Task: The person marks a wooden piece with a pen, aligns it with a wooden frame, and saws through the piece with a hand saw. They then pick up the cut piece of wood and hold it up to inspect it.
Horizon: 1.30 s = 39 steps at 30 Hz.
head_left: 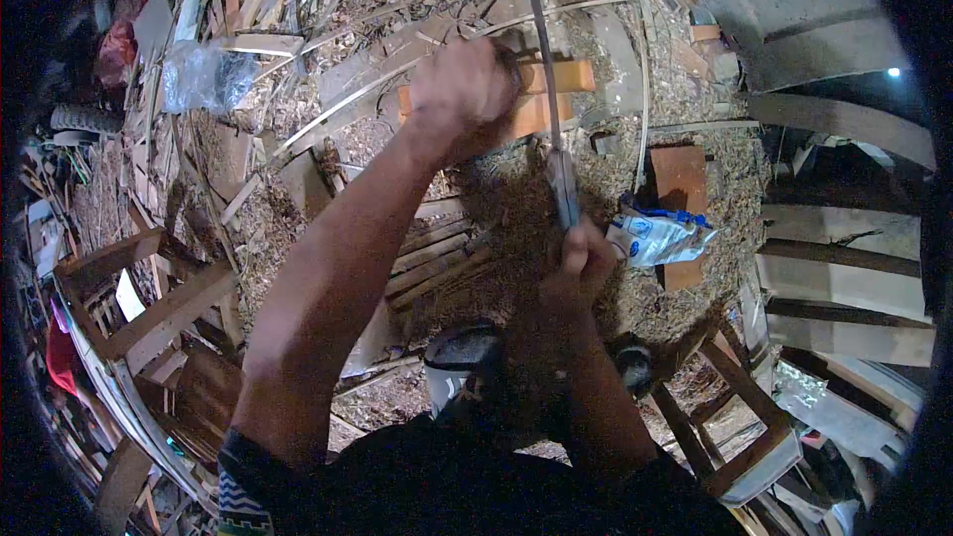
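Observation:
My right hand (581, 263) is closed round the pale grey handle of a long knife (552, 89). Its narrow dark blade points away from me, over the right part of some orange-brown wood pieces (571, 76). My left hand (462, 79) is a closed fist above the left part of those pieces. Something dark shows at its right edge, but I cannot make out what the fingers hold. Just right of my right hand, a blue and white plastic packet (660, 238) rests on a reddish-brown board (678, 179).
Wood shavings and offcuts cover the ground. Several sticks (437, 258) lie between my arms. A clear plastic bag (206, 77) is at upper left. Wooden frames stand at left (169, 308) and lower right (740, 417). Curved pale planks (844, 283) are stacked at right.

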### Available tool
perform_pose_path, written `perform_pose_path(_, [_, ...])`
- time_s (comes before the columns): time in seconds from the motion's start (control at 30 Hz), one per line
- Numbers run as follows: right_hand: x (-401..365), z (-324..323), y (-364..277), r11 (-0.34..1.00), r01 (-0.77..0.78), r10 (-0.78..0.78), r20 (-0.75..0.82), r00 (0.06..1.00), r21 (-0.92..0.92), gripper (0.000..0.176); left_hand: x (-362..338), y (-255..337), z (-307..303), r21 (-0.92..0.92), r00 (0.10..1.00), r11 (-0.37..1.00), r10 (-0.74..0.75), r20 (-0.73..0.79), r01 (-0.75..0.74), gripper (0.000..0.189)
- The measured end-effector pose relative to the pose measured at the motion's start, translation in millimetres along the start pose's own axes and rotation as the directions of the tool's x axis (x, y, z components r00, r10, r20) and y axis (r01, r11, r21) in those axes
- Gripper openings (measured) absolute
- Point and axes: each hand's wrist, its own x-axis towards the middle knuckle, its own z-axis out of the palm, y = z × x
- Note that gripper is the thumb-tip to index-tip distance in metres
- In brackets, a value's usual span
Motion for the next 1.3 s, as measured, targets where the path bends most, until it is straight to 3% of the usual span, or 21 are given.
perform_pose_path(0.03, [-3.7,2.9,5.6,1.000,0.002,-0.002,0.001,1.000,0.005,0.031,4.3,-2.8,0.8,-0.032,0.997,0.998,-0.051,0.050,0.053,0.035])
perform_pose_path(0.1, [-26.4,2.5,19.7,0.569,0.443,-0.714,-0.148,0.685,-0.693,0.040,-3.0,-4.1,0.8,-0.008,1.000,1.000,-0.011,0.023,0.012,0.035])
perform_pose_path(0.13, [-35.8,-4.2,5.5,0.565,0.444,-0.715,-0.145,0.684,-0.696,0.040,-5.0,-2.9,-0.7,0.013,0.999,0.999,0.033,-0.004,-0.033,0.034])
perform_pose_path(0.2, [-52.6,-18.2,-24.4,0.992,0.009,-0.009,-0.005,1.000,-0.122,0.030,-3.9,-1.4,-7.7,0.012,0.998,0.999,0.049,0.044,-0.049,0.034])
perform_pose_path(0.23, [-49.9,-14.7,-17.5,0.992,0.011,-0.012,-0.006,1.000,-0.123,0.030,-3.4,-0.9,-12.8,0.018,0.994,0.998,0.062,0.095,-0.064,0.034])
perform_pose_path(0.3, [-37.3,2.2,15.9,0.674,0.352,-0.579,-0.169,0.797,-0.649,0.021,-2.5,4.6,-26.0,-0.082,0.992,0.996,-0.037,0.123,0.048,0.033])
perform_pose_path(0.33, [-29.6,0.7,35.8,0.677,0.351,-0.577,-0.170,0.799,-0.647,0.021,-3.9,7.4,-30.2,-0.180,0.978,0.971,-0.130,0.165,0.159,0.032])
perform_pose_path(0.4, [-14.3,-11.4,67.4,0.946,-0.074,0.099,0.064,0.993,-0.315,0.031,-3.9,4.7,-18.8,-0.043,0.988,0.999,-0.025,0.152,0.031,0.033])
perform_pose_path(0.43, [-12.2,-7.1,47.9,0.948,-0.075,0.098,0.059,0.993,-0.310,0.031,-2.6,3.5,-19.4,0.092,0.986,0.992,0.076,0.150,-0.090,0.033])
perform_pose_path(0.47, [-17.4,-6.1,24.6,0.779,0.293,-0.346,0.009,0.938,-0.554,0.028,-2.2,2.3,-18.7,0.094,0.986,0.992,0.074,0.152,-0.089,0.033])
perform_pose_path(0.5, [-21.5,-5.2,7.9,0.408,0.516,-0.717,0.085,0.691,-0.753,0.026,-0.9,4.2,-21.1,-0.002,0.989,0.999,-0.038,0.140,0.039,0.032])
perform_pose_path(0.53, [-28.0,-6.8,7.0,0.404,0.515,-0.716,0.089,0.693,-0.756,0.026,-0.7,7.1,-22.4,-0.104,0.979,0.981,-0.148,0.139,0.163,0.031])
perform_pose_path(0.63, [-46.6,-14.5,10.7,0.824,0.297,-0.352,-0.024,0.936,-0.482,0.029,-5.1,4.3,-19.3,0.025,0.992,0.997,0.073,0.106,-0.077,0.029])
perform_pose_path(0.7, [-51.6,-11.7,16.2,0.971,0.059,-0.062,-0.006,0.998,-0.232,0.033,2.3,3.7,-6.9,-0.027,0.993,1.000,-0.001,0.115,0.004,0.026])
perform_pose_path(0.77, [-10.8,18.4,12.8,0.967,0.110,-0.145,-0.141,0.979,-0.229,0.036,-2.0,1.2,-8.5,-0.072,0.986,0.993,-0.084,0.143,0.095,0.023])
perform_pose_path(0.83, [-4.1,20.0,11.4,0.960,0.149,-0.217,-0.290,0.932,-0.238,0.042,-10.4,4.3,-31.6,0.065,0.979,0.986,0.144,0.147,-0.154,0.020])
perform_pose_path(0.93, [-43.9,-14.1,11.2,0.929,-0.025,-0.002,-0.073,0.997,-0.370,0.031,-13.1,5.0,-28.5,0.139,0.975,0.972,0.170,0.141,-0.190,0.020])
perform_pose_path(1.0, [-62.5,-20.5,12.1,0.818,0.456,-0.512,-0.082,0.855,-0.350,0.027,-8.9,13.2,-37.8,0.069,0.982,0.993,0.079,0.169,-0.092,0.021])
perform_pose_path(1.13, [-22.5,-24.7,0.0,0.842,0.502,-0.412,0.363,0.836,-0.199,0.023,2.9,7.4,-17.4,-0.012,0.972,0.999,-0.047,0.232,0.051,0.022])
perform_pose_path(1.2, [6.1,22.8,-0.1,0.990,0.129,-0.141,-0.284,0.948,-0.062,0.025,-7.0,3.7,-19.8,0.065,0.981,0.996,0.040,0.188,-0.053,0.022])
perform_pose_path(1.3, [-24.1,-0.7,32.0,0.967,-0.101,0.075,-0.118,0.990,-0.233,0.027,-8.7,-4.8,-7.4,0.150,0.980,0.972,0.169,0.099,-0.183,0.024])
